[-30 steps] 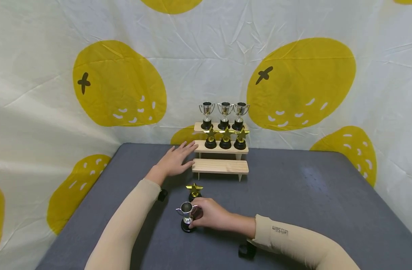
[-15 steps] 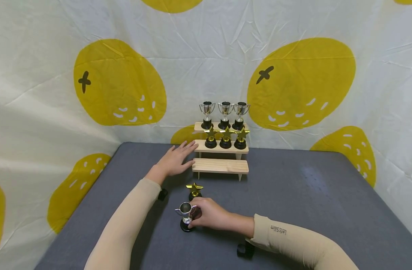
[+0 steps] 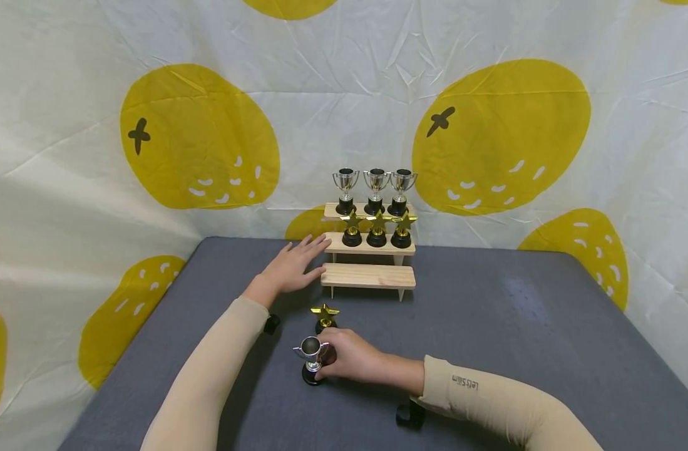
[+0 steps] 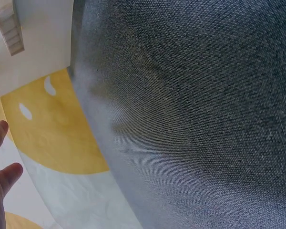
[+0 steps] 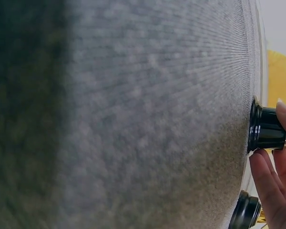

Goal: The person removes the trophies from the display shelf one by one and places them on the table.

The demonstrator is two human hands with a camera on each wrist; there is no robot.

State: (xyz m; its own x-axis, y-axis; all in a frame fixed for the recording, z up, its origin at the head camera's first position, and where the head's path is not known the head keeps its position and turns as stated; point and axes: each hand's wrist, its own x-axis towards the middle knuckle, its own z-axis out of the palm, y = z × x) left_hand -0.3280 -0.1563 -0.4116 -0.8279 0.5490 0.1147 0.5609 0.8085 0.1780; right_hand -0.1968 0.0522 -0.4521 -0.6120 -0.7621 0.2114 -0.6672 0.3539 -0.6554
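Observation:
In the head view my right hand (image 3: 352, 356) pinches a small silver cup trophy (image 3: 312, 349) by its lower part, its black base at the table. The right wrist view shows thumb and fingers around the trophy's black base (image 5: 268, 128). Just behind it stands a gold star trophy (image 3: 324, 317), its base partly hidden by that hand. My left hand (image 3: 294, 266) reaches with spread, straight fingers to the left ends of a three-tier wooden stand (image 3: 368, 276). Three silver cups (image 3: 376, 183) stand on its top tier, three gold stars (image 3: 377, 228) on the middle one.
A dark grey cloth-covered table (image 3: 490, 326) extends around both arms. Behind it hangs a white curtain (image 3: 344, 113) printed with large yellow fruits. The bottom tier of the stand is bare wood.

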